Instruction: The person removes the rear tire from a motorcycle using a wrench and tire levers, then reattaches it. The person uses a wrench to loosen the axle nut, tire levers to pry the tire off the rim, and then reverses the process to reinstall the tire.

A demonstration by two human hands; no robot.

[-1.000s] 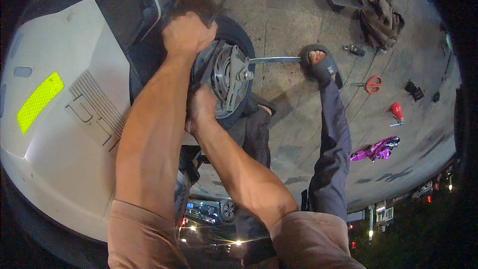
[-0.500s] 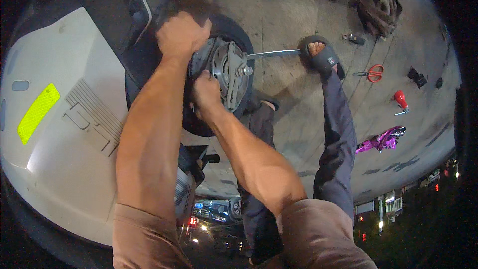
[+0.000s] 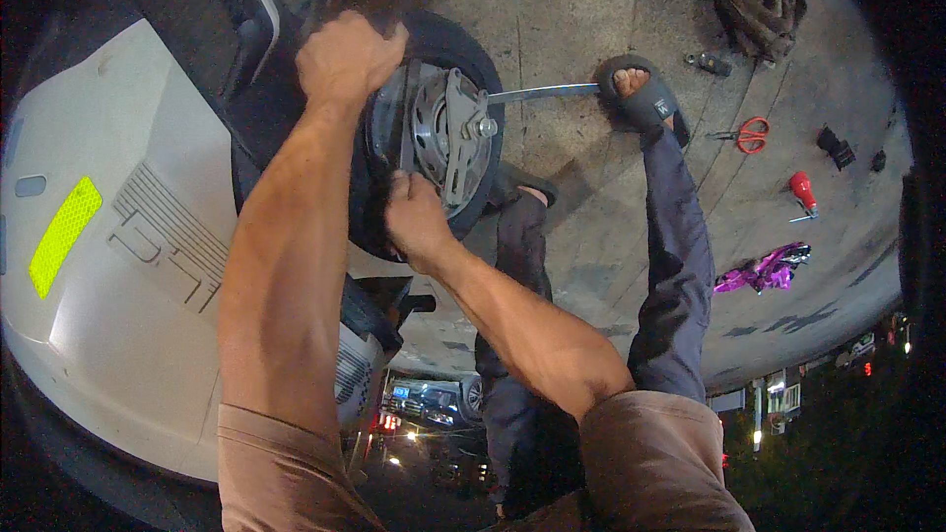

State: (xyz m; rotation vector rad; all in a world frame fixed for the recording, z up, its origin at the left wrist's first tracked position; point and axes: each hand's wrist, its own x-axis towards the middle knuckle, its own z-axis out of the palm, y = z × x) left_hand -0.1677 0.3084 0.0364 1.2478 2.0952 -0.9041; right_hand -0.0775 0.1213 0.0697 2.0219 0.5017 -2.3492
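A scooter-like wheel with a black tire (image 3: 476, 51) and a metal rim (image 3: 434, 128) lies beside a silver-white body panel (image 3: 128, 207). My left hand (image 3: 345, 57) is curled over the tire's far left side, its thumb sticking out and its fingers mostly hidden. At the near left part of the rim, my right hand (image 3: 422, 222) is closed against the tire's edge; whether it also grips a tool there is hidden. From the wheel's hub side a flat metal bar (image 3: 547, 93) runs right to my sandalled foot (image 3: 641, 99), touching it.
On the ground to the right lie red-handled scissors (image 3: 751, 135), a red-handled screwdriver (image 3: 803, 192), crumpled purple foil packaging (image 3: 769, 269) and small black parts (image 3: 836, 147). A dark cloth (image 3: 759, 0) lies at the far right. A parked car (image 3: 429, 400) shows behind.
My right hand has slid nearer along the rim, and more of the rim's left edge shows. My left hand has moved slightly left and up. The view has shifted a little.
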